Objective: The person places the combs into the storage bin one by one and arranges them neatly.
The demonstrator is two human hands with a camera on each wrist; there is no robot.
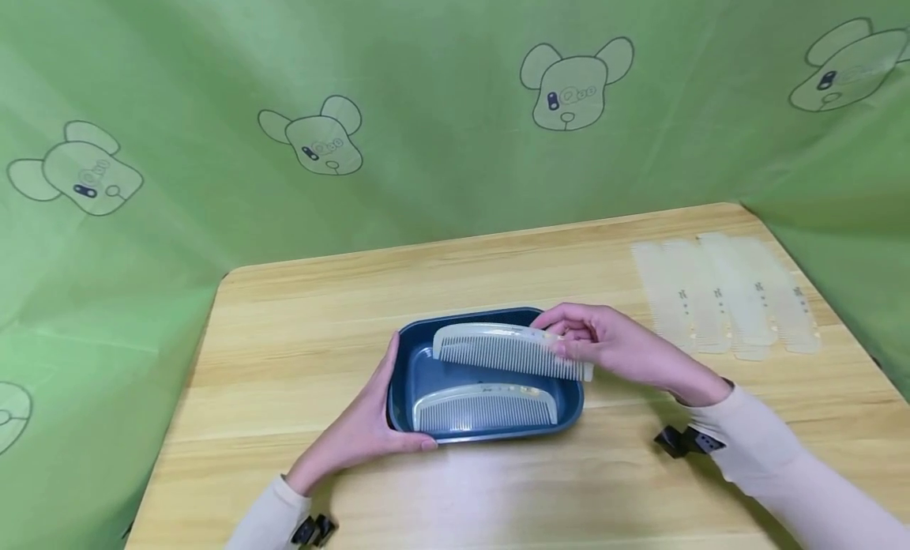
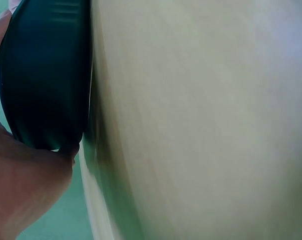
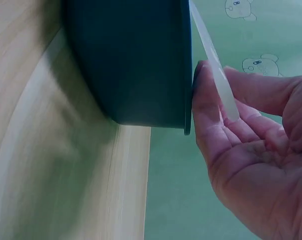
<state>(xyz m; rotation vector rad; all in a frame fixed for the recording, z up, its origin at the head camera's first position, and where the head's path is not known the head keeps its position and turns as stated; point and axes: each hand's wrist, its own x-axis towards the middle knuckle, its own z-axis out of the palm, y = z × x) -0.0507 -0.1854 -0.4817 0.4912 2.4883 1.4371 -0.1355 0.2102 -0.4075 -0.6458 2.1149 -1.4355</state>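
Note:
A dark blue plastic box [image 1: 401, 376] stands on the wooden table. My left hand [image 1: 366, 427] grips its left end, thumb along the front wall; in the left wrist view the hand [image 2: 28, 185] is against the box's end. Pinched between thumb and fingers of my right hand [image 1: 590, 340] is a pale translucent comb [image 1: 498, 348], teeth facing down, over the box's back part. In the right wrist view this comb [image 3: 216, 70] appears edge-on, beside the box's rim. A second comb [image 1: 486, 408] lies inside the box along the front side.
Several pale translucent combs [image 1: 718, 297] lie side by side, partly overlapping, at the table's right. A green cloth [image 1: 441, 178] printed with mouse heads hangs behind the table [image 1: 284, 321] and at its sides.

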